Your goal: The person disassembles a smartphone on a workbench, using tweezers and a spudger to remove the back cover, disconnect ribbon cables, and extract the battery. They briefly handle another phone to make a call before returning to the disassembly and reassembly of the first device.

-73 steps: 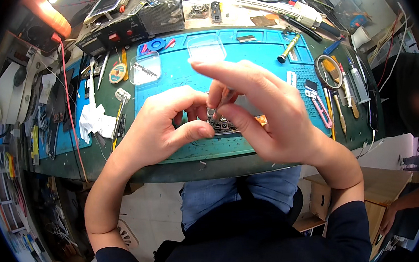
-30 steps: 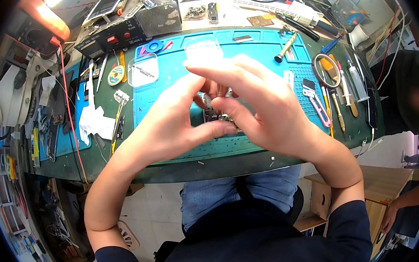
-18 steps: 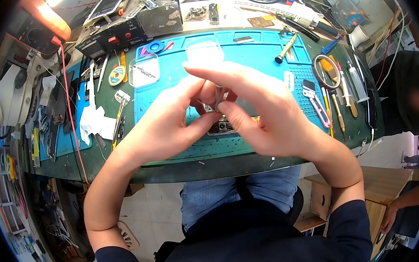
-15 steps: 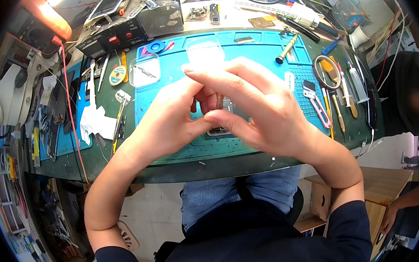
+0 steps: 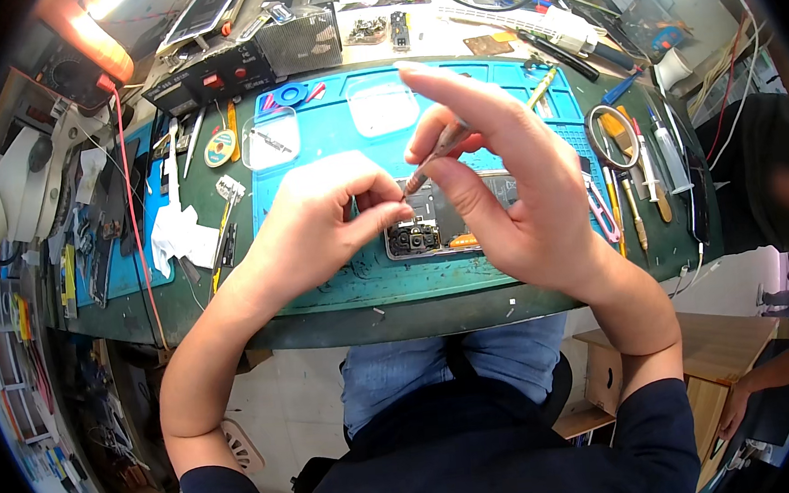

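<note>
My right hand (image 5: 518,163) grips a slim metallic screwdriver (image 5: 443,150), tilted with its lower end toward my left hand. The thumb and fingers of my left hand (image 5: 322,210) are pinched together right at that lower end; whatever sits between them is too small to make out. Below both hands lies an opened smartphone (image 5: 448,219), its camera module, dark inner parts and an orange strip showing. Part of it is covered by my right hand. The phone rests on a blue repair mat (image 5: 342,283).
Two clear plastic trays (image 5: 270,138) stand on the mat's far side. To the right are a tape roll (image 5: 613,137), syringes (image 5: 670,155), brushes and a pink-handled tool (image 5: 603,214). A black power unit (image 5: 215,80) stands back left. Another person's arm (image 5: 775,374) shows at lower right.
My hands have moved apart slightly, the right one tilting upright, so the screwdriver and the opened phone beneath are now more visible. My left fingertips have come together in a pinch.
</note>
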`<state>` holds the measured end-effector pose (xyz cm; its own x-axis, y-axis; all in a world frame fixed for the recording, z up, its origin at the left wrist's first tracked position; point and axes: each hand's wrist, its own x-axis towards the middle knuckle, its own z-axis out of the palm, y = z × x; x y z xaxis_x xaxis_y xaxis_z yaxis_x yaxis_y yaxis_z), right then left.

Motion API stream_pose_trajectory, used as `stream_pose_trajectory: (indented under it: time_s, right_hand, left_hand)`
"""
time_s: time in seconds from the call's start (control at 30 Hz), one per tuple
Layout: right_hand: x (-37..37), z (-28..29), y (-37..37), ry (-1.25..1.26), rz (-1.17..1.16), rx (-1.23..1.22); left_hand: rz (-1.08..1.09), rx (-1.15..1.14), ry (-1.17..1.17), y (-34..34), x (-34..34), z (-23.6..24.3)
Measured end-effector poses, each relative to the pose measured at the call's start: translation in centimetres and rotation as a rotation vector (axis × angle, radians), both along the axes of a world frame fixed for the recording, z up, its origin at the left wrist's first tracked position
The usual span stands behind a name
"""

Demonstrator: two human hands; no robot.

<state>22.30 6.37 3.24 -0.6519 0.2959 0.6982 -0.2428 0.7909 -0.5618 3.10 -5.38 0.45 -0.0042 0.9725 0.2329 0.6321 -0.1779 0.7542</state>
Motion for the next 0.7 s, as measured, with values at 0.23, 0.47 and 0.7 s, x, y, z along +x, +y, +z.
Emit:
stream_pose_trajectory:
  time_s: [0.23,0.47,0.7]
  right_hand:
    - [0.4,0.0,1.1,0.086,-0.156,-0.105]
    - [1.5,0.8,4.3,0.156,-0.324,-0.175]
    - [7.8,3.1,7.1,-0.25,-0.574,-0.239]
  left_hand:
    - [0.123,0.36,0.417,4.9,-3.0,-0.1]
    - [0.142,0.38,0.553,7.7,-4.5,-2.1]
    - [0.118,0.183,0.363,4.8,-2.5,-0.2]
